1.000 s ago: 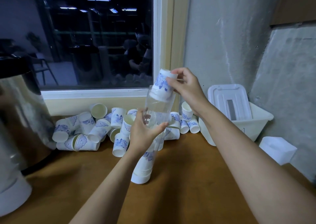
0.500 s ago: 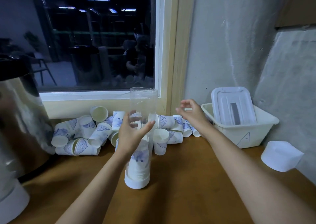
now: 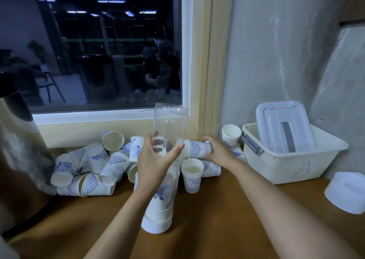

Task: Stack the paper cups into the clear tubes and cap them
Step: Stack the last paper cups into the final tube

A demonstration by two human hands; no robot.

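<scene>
**Asker:** Head view, looking down: what lies around your hands?

**Me:** A pile of paper cups (image 3: pixel 88 171) is heaped against the wall under the window (image 3: pixel 98 51), most of them on their sides. A metal urn (image 3: pixel 17 150) stands at my left on the wooden table (image 3: pixel 217 229). At my right is a white bin (image 3: pixel 286 165) marked A, with a lid (image 3: pixel 284 126) leaning inside it, and a loose cap (image 3: pixel 345 193) lies nearer the table's edge. One upright cup (image 3: pixel 192 174) stands just beside the tube.

**Asker:** And the tube?

**Me:** The clear tube (image 3: pixel 169 124) stands in front of the pile. Its long axis is nearly vertical, the top tilts slightly right, and the open mouth faces up. Its foot sits in a bottom cap (image 3: pixel 156 226) on the table, and stacked cups (image 3: pixel 160 205) fill its lower part. My left hand (image 3: pixel 156 160) wraps its middle, and my fingers show through the plastic. My right hand (image 3: pixel 219 152) is behind it, fingers curled over a lying cup (image 3: pixel 197 149) whose mouth points toward the tube.
</scene>
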